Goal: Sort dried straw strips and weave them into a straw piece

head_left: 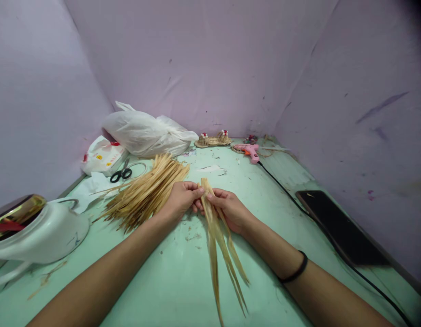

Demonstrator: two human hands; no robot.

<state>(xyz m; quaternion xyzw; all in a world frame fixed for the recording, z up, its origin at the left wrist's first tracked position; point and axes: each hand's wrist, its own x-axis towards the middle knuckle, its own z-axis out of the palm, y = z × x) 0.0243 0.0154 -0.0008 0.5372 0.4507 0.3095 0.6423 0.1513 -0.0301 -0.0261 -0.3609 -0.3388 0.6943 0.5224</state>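
Several long, flat, yellowish-green dried leaf strips (213,236) hang toward me from between my two hands, their loose ends spread over the table. My left hand (186,197) pinches the strips near their top end, thumb against fingers. Right beside it, my right hand (227,206) also grips them with thumb and bent fingers; its lower fingers are partly hidden. A thick bundle of straw-coloured dried strips (145,195) lies on the table just left of my left hand.
Black-handled scissors (121,175), a tissue pack (104,156) and a white plastic bag (149,131) lie back left. A white pitcher (50,234) stands left. Behind are a woven piece (213,141) and a pink glue gun (249,151), its cord passing a phone (336,227) at right.
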